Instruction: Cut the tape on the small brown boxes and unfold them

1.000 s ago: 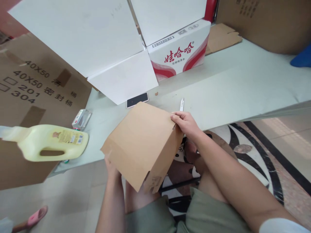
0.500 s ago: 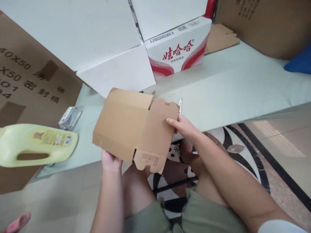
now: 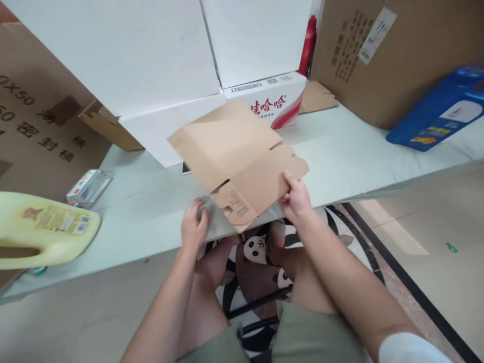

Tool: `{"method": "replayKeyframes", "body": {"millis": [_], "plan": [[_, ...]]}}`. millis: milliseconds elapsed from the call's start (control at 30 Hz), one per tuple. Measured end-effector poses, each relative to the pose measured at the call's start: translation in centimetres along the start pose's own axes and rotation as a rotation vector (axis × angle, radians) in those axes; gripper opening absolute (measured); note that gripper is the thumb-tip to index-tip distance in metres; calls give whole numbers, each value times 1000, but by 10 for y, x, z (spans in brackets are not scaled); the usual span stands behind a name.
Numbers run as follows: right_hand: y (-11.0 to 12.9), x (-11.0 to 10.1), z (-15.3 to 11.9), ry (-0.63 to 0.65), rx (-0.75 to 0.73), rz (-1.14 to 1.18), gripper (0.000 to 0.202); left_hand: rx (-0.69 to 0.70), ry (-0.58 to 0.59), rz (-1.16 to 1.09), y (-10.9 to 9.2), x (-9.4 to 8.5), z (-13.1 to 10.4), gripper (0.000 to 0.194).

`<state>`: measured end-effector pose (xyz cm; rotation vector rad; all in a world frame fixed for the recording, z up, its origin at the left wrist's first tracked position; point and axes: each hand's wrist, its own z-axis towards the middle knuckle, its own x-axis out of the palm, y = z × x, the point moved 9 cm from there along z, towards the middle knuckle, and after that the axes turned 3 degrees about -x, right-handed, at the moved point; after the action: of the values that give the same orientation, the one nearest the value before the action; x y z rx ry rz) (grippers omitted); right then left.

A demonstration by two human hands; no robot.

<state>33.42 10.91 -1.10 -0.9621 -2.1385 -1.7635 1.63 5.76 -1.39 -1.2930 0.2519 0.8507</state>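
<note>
A partly flattened brown cardboard box (image 3: 234, 146) is held above the front of the table, tilted, with its flaps spread and small print on the flap nearest me. My right hand (image 3: 296, 196) grips its right edge, thumb on top and fingers beneath. To the left of the cardboard, my left hand (image 3: 195, 222) is off it, near the table's front edge, fingers apart and slightly curled, with nothing in them. A dark-edged flat object (image 3: 186, 168) shows in part behind the cardboard's left side.
White boxes (image 3: 151, 55) and a white box with red lettering (image 3: 280, 103) stand behind. On the left are a yellow jug (image 3: 56, 227), a clear plastic pack (image 3: 89, 187) and a large brown carton (image 3: 34, 116). A blue bottle (image 3: 438, 116) lies at the right of the pale-green table cover (image 3: 143, 217).
My left hand has let go of the cardboard. My right hand has turned it and moved it up and to the right. The view has shifted, showing more of the blue bottle.
</note>
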Motion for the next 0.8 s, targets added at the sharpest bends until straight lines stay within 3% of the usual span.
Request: {"method": "replayKeyframes", "body": {"millis": [100,267,333,367,433,467,533,600,733,800], "plan": [[38,-58,-2,-182,-114,19,42,57,68,194,-5,20,-3,32],[128,-166,4,-513,-376,-184,28,53,23,186,-2,22,-7,27],[167,-179,25,-570,-486,-300,28,47,21,177,0,22,-7,27],[186,-176,40,-573,-544,-380,25,45,22,181,0,22,-7,27],[217,-153,79,-533,-620,-618,11,47,19,184,0,22,-6,28],[222,-134,104,-450,-593,-767,4,49,17,187,0,22,-6,28],[210,-102,147,-267,-454,-970,26,56,23,216,-1,22,-6,28],[180,-84,165,-145,-345,-1083,39,63,41,267,-1,24,-5,30],[93,-77,144,28,-305,-1291,46,77,73,348,0,28,-6,33],[59,-75,122,130,-392,-1466,49,84,79,364,0,28,-6,33]]}}
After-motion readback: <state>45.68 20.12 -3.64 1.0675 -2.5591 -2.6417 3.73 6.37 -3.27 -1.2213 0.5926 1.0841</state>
